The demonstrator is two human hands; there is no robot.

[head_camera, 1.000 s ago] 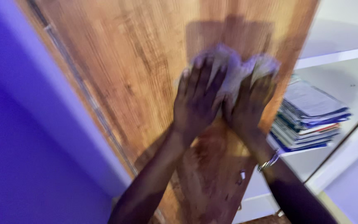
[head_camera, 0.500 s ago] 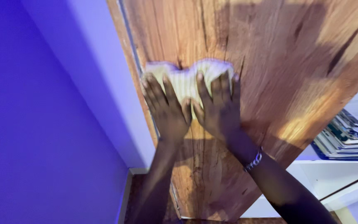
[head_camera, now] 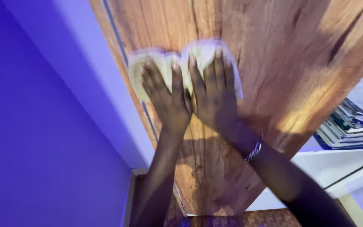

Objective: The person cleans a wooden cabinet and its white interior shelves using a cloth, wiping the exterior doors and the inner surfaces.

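**Both palms on the cloth, high on the wooden door**

Wall [head_camera: 43,126]: blue-violet, fills everything left of the door. A paler strip of frame runs between wall and door.

Door [head_camera: 274,54]: brown wood-grain panel, standing open, largest thing ahead of me. Warm light patch on its right part. A thin metal strip runs down its left edge. I take the door as my landmark for the rest.

Shelves [head_camera: 337,164]: white, to the right of the door and behind its free edge. A stack of books [head_camera: 349,128] lies flat on one shelf, spines toward me.

Floor [head_camera: 269,218]: brownish patterned strip below the foot of the door.

Cloth [head_camera: 177,63]: pale, bunched, pressed flat against the door face near its left edge, upper part of what I can see. Blurred at its rim.

Left hand [head_camera: 164,98]: fingers spread, palm down on the left half of the cloth, pinning it to the wood. Not closed around it.

Right hand [head_camera: 211,94]: same, fingers spread over the right half, thumb beside the left hand. The two hands touch. Bracelet [head_camera: 253,149] on that wrist.

Progress, my judgement only: the frame is too blurred to tell wiped wood from unwiped. The cloth sits on the left side, up high; the wide right part and the lower stretch of the door lie away from it. I'd guess plenty of surface is left.
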